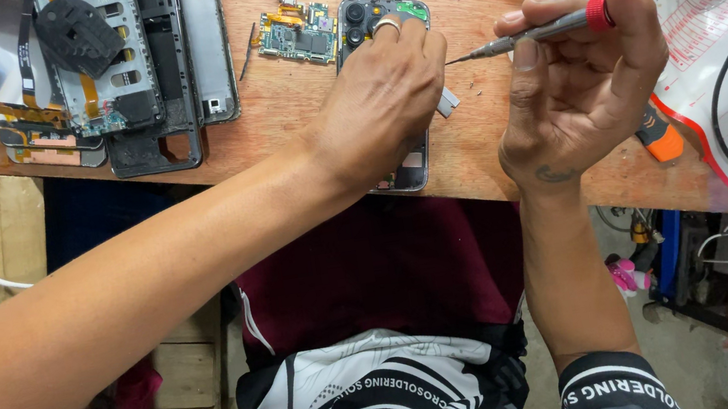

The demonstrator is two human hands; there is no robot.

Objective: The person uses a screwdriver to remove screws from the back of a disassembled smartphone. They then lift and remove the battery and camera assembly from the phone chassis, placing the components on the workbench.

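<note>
The phone [385, 86] was pinned flat on the bench [294, 119] by the left hand [381, 96] (fingers spread over it) — steadied, seemingly — while a screwdriver [540, 31] was pinched in the right hand [580, 76], tip aimed leftward.

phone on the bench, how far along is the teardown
Done: the phone lies open with its back cover off, and a circuit board sits loose beside it. In hand: the left hand pins the phone while the right hand holds a screwdriver, its tip beside the left fingers. Left: the camera section looks still mounted.
</note>
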